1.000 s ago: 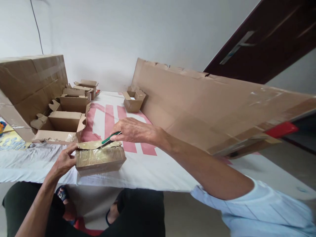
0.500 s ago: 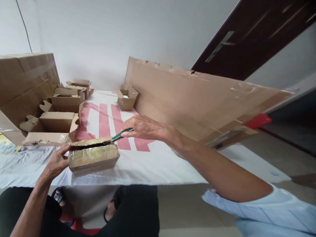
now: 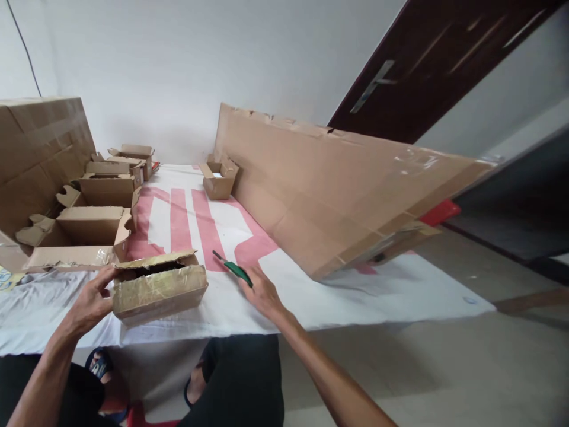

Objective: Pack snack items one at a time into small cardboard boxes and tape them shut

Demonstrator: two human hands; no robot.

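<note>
- Your left hand (image 3: 92,299) is gripping the taped box (image 3: 160,292) by its left end.
- Your right hand (image 3: 264,292) is holding a green cutter (image 3: 239,273) near it.
- Open boxes (image 3: 91,230) are lining your left.
- A small box (image 3: 217,189) is sitting beside the panel (image 3: 320,190).

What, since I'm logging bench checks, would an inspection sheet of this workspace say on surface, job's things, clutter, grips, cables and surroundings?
Surface: white cloth with pink markings, wrinkled at left.
Job's things: taped box, dark gap along its top; green cutter, apart from it.
Clutter: row of open boxes at left, beside a big carton; small box, also open, by a cardboard panel; red item, unidentified, at the panel's right end.
Grips: left grip on the taped box's left end; right grip around the cutter's handle.
Cables: one dark cable by the wall, upper left.
Surroundings: dark door at back right.
</note>
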